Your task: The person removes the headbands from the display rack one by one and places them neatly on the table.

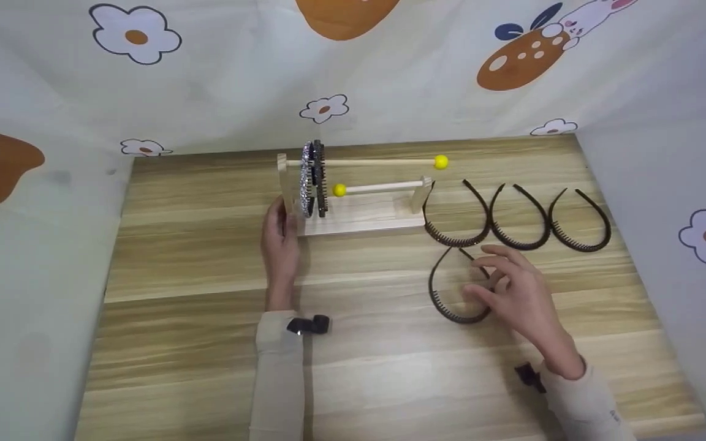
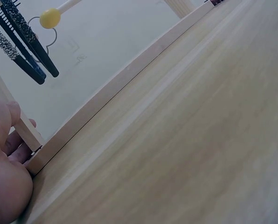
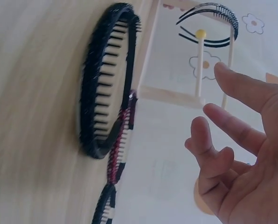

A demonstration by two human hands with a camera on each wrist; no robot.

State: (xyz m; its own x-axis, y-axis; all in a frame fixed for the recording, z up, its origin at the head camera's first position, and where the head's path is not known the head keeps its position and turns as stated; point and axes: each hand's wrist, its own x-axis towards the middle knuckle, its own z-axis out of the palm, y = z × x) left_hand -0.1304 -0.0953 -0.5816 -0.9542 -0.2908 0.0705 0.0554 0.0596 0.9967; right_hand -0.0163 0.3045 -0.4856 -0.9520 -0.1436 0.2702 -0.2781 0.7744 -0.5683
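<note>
A wooden headband rack (image 1: 359,222) has two rods tipped with yellow balls. My left hand (image 1: 280,248) grips its left upright post (image 2: 28,134) near the base, thumb on one side and fingers behind. Several toothed headbands (image 1: 307,177), one of them silver and glittery, hang on the back rod close to that post. My right hand (image 1: 515,297) hovers over the right edge of a black headband (image 1: 448,313), its fingers spread and loosely bent with nothing between them. In the right wrist view that black headband (image 3: 88,93) lies left of the fingers, apart from them.
Three more headbands lie in a row right of the rack: a dark reddish one (image 1: 458,242), a black one (image 1: 523,245) and another (image 1: 586,247) farthest right. A printed cloth (image 1: 230,79) rises behind the wood-grain table (image 1: 187,257) and along its sides.
</note>
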